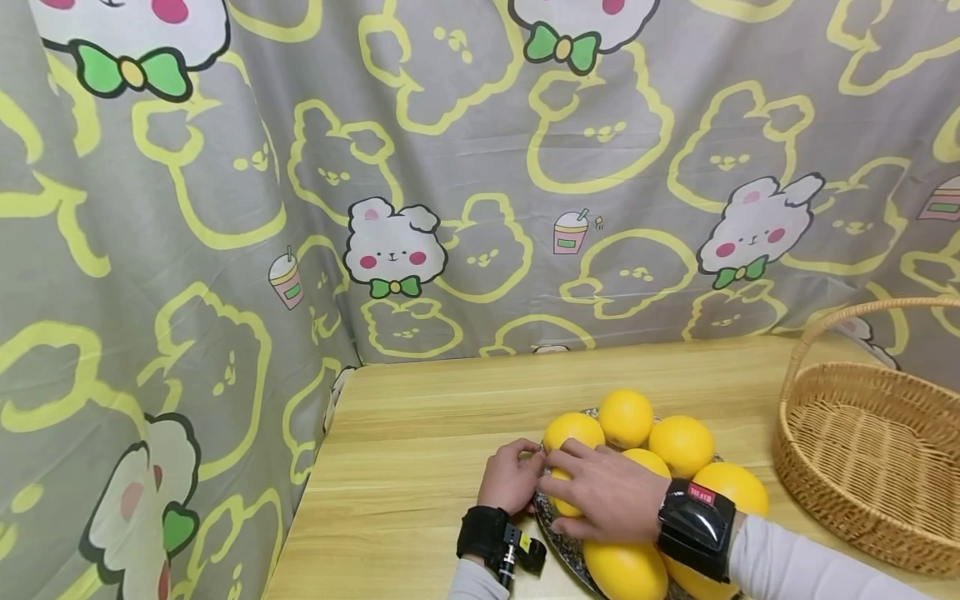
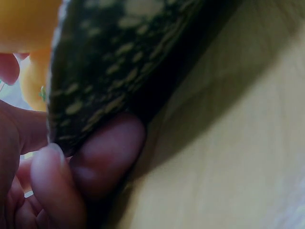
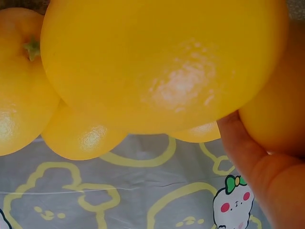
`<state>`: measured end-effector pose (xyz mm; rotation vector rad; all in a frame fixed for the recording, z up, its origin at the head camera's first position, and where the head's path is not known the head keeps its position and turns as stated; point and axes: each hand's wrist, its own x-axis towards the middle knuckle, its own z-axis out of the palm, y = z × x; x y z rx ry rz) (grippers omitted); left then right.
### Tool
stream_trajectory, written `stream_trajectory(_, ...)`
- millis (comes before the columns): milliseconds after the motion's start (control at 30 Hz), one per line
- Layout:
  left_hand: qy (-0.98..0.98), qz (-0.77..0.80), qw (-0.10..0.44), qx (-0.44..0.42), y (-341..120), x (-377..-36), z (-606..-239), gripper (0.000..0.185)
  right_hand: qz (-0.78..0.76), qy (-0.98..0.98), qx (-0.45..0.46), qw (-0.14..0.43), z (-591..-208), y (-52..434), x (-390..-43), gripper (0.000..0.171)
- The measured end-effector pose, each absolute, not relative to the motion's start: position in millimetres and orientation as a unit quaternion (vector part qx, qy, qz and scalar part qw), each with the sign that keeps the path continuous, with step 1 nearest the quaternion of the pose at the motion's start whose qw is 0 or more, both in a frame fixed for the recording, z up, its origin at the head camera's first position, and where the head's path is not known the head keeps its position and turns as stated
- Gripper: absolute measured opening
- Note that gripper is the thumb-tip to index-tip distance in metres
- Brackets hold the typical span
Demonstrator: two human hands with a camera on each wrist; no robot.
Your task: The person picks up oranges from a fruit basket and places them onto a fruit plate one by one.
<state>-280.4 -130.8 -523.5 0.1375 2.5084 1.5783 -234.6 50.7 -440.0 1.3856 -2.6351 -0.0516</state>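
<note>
A dark speckled plate (image 1: 555, 542) heaped with yellow-orange oranges (image 1: 626, 418) sits on the table. My left hand (image 1: 513, 479) is at the plate's left side. The left wrist view shows its thumb and finger pinching the plate rim (image 2: 62, 95), one finger underneath. Reaching across the fruit, my right hand (image 1: 615, 493) holds an orange (image 1: 564, 506) near the left rim, fingers over it and thumb on the near side; the hand hides much of that orange. In the right wrist view, a finger (image 3: 248, 148) lies against an orange (image 3: 281, 105), beside a large orange (image 3: 162, 62) close to the camera.
To the right stands a wicker basket (image 1: 862, 517) with a tall handle, its visible inside holding nothing. The wooden table (image 1: 405, 467) extends left of the plate. A patterned grey curtain (image 1: 480, 167) hangs behind and along the left edge.
</note>
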Motion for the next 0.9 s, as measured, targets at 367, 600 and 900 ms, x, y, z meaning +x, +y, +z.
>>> stream_trajectory(367, 0.837, 0.537, 0.09, 0.048, -131.8, -281.4, -525.8, 0.029, -0.009, -0.882, 0.468, 0.051, -439.6, 50.6, -235.3, 0.037)
stream_trajectory(600, 0.837, 0.537, 0.089, 0.045, -131.6, -282.6, -527.0, 0.028, -0.006, -0.884, 0.465, 0.035, -439.7, 49.3, -236.9, 0.038)
stream_trajectory(900, 0.839, 0.535, 0.086, 0.045, -131.7, -281.6, -525.6, 0.027, 0.0, -0.887, 0.462, 0.027, -440.4, 49.2, -238.1, 0.039)
